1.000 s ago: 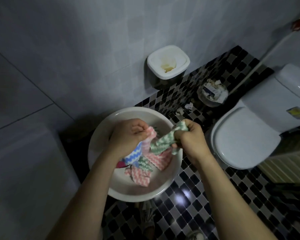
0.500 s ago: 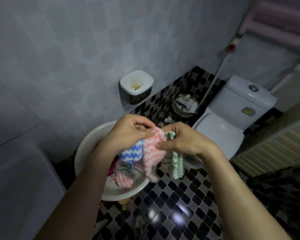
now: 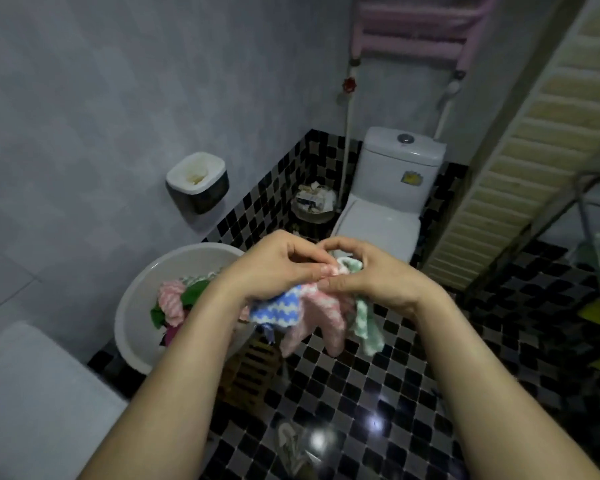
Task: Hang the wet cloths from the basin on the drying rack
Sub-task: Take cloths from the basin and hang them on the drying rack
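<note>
Above the basin [image 3: 136, 299], left hand [image 3: 274, 268] and right hand [image 3: 371, 275] both pinching bunched cloths [image 3: 312, 313], no legible writing

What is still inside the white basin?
The basin holds a pink zigzag cloth and something green. The left hand and forearm cover its right part, so more cloths may hide there.

Fuzzy zigzag cloths [image 3: 312, 313], smooth plastic basin [image 3: 132, 306], glossy floor tiles [image 3: 378, 393].

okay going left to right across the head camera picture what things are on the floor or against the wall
basin → wall bin → waste basket → toilet → slatted panel
</note>
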{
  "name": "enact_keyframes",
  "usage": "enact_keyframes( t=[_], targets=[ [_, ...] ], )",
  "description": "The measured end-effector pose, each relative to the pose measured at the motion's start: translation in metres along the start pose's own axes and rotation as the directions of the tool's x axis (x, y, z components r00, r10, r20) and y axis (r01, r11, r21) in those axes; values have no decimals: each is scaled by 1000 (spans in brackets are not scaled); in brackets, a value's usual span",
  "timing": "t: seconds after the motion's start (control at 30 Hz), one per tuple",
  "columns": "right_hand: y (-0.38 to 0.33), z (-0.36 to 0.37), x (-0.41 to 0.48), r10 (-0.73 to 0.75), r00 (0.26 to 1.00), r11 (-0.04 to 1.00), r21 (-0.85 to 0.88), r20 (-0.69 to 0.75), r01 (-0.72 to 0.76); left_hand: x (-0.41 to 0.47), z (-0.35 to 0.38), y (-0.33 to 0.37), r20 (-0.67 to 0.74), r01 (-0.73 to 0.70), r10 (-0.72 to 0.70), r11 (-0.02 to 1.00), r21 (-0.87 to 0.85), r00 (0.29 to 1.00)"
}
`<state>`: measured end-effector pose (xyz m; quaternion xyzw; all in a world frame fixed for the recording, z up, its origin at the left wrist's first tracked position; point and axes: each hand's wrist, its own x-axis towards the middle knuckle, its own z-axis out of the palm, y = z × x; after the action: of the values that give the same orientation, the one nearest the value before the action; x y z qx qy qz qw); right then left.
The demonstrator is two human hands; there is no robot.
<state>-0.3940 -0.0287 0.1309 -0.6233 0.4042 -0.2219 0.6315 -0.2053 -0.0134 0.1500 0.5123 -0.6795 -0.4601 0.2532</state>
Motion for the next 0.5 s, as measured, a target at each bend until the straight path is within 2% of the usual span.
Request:
enact_keyframes(
  t=[0.07, 0.17, 0.27, 0.33, 0.4, 0.5],
  targets=[
    [2, -1, -25, -9, 995, 986, -169, -97, -8, -7, 16, 11, -1, -20, 20, 999, 35, 1000],
    [6, -7, -66, -24, 960, 915, -393, -278, -91, -17, 35, 23, -22, -6, 11, 975, 222, 1000],
    [5, -10, -105, -73, 912, 821, -543, -404, -175, -29, 51, 29, 101, -13, -25, 934, 356, 995],
    [4, -9, -128, -125, 842, 800, -555, -524, -226, -35, 61, 29, 162, -34, -37, 910, 414, 986],
    [3, -8, -149, -122, 780, 822, -503, -614, -267, -40, 66, 27, 138, -45, -12, 914, 402, 990],
    [8, -3, -190, -51, 710, 927, -297, -702, -227, -46, 82, 31, 48, -119, 111, 969, 218, 993]
  ],
)
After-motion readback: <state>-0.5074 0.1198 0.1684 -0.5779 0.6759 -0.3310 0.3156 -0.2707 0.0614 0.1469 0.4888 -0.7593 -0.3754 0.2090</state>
